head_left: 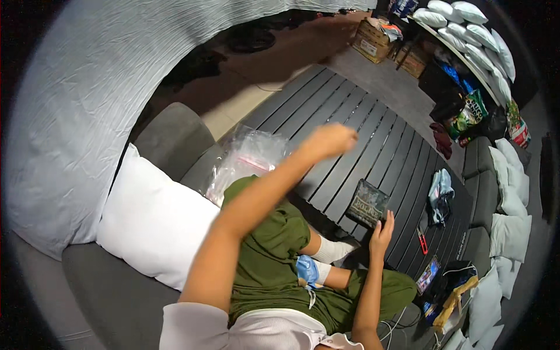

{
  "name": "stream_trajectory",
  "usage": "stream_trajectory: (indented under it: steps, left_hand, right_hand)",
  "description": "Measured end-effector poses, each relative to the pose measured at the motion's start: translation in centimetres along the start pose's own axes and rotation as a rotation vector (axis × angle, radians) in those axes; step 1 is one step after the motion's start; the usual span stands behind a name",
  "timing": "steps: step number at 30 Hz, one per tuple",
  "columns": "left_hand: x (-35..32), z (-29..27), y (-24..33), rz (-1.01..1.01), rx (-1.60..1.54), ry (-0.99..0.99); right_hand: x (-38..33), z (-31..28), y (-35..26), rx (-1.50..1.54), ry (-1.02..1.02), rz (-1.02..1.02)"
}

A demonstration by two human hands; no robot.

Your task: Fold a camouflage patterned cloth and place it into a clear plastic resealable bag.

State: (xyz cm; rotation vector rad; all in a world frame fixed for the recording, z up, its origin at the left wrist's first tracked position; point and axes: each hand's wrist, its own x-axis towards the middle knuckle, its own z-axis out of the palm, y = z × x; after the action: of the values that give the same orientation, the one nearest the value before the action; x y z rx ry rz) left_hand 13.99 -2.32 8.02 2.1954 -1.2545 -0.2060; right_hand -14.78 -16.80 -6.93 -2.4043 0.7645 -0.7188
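Observation:
A flat, dark rectangular packet (368, 203) with pale lettering lies near the close edge of the grey slatted table (356, 116). My right hand (382, 233) is at the packet's lower right corner, fingers stretched out and not wrapped round it. Farther off, my left hand (333, 142) hovers over the table, smeared by motion. Its fingers look curled in, and whatever may be inside them is hidden. Clear plastic bags (251, 156) with a pink strip lie left of the table, beneath my left forearm and beside my knee.
Right of the packet are a red-handled cutting tool (422, 240), a light blue and black cloth bundle (441, 195) and a lit phone (429, 274). A white pillow (160, 219) rests on the sofa at left. White cushions (511, 236) line the right; cardboard boxes (373, 42) stand behind.

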Motion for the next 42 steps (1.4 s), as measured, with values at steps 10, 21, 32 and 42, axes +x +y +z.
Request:
stream_trajectory:
  steps: [10, 21, 32, 42]
  left_hand:
    - [-10.6, -5.0, -23.1, -0.259, -0.026, -0.183]
    - [-12.8, -2.3, -22.7, 0.028, 0.262, -0.337]
    - [-11.3, -5.1, -23.8, -0.025, -0.304, -0.323]
    - [-6.8, -8.6, -22.2, -0.169, -0.087, -0.610]
  right_hand:
    - [1.5, 2.3, -5.9, 0.187, 0.077, -0.248]
    - [5.3, 7.3, -19.6, 0.481, -0.045, -0.515]
    - [2.9, 8.5, -19.3, 0.565, -0.280, -0.302]
    - [2.6, 6.1, -17.3, 0.676, -0.287, -0.057]
